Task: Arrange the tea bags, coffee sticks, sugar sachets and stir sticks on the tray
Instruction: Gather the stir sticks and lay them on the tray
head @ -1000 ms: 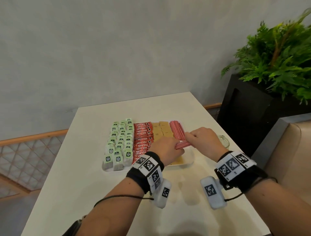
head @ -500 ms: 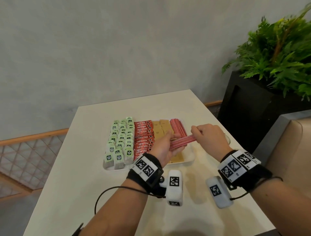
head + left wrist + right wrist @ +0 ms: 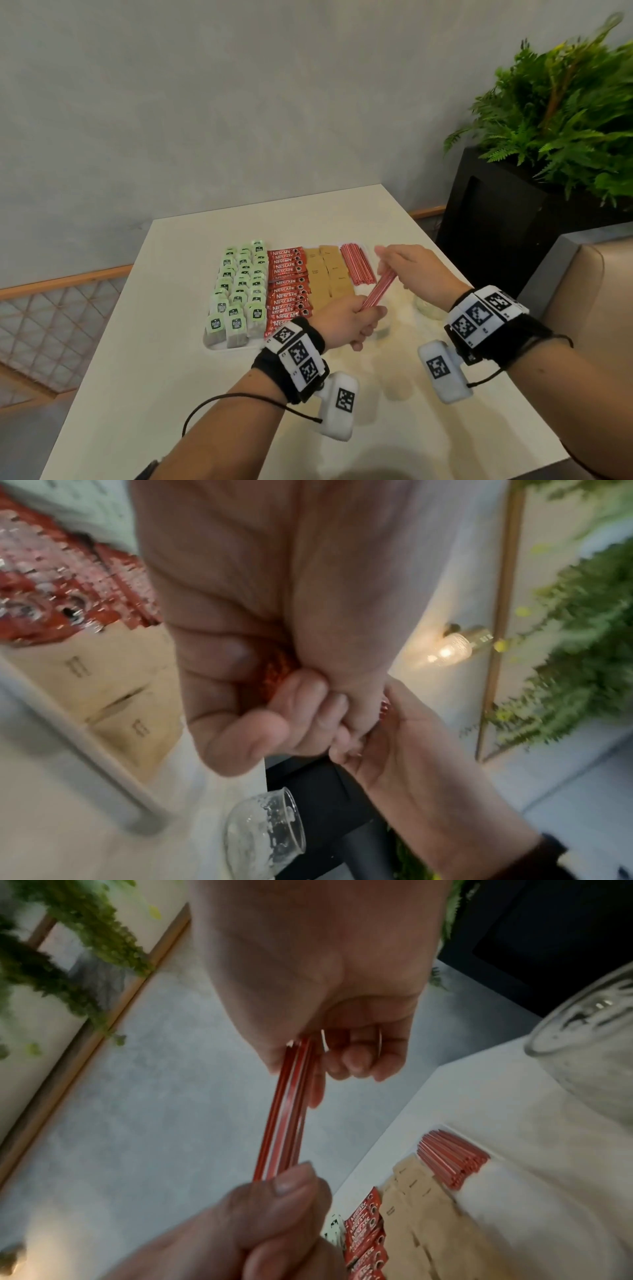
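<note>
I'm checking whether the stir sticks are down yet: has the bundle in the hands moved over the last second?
Yes. The bundle of stir sticks, gripped by the left hand and right hand, has lifted off the tray and swung from crosswise to nearly lengthwise.

Left hand (image 3: 346, 322) hides the stir sticks' (image 3: 378, 291) lower ends

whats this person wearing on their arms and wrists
Bare forearms, no sleeves. Each wrist has a black band with white square-code tags, left and right. A white boxy camera pod with one code tag hangs below each, and a thin black cable trails off.
</note>
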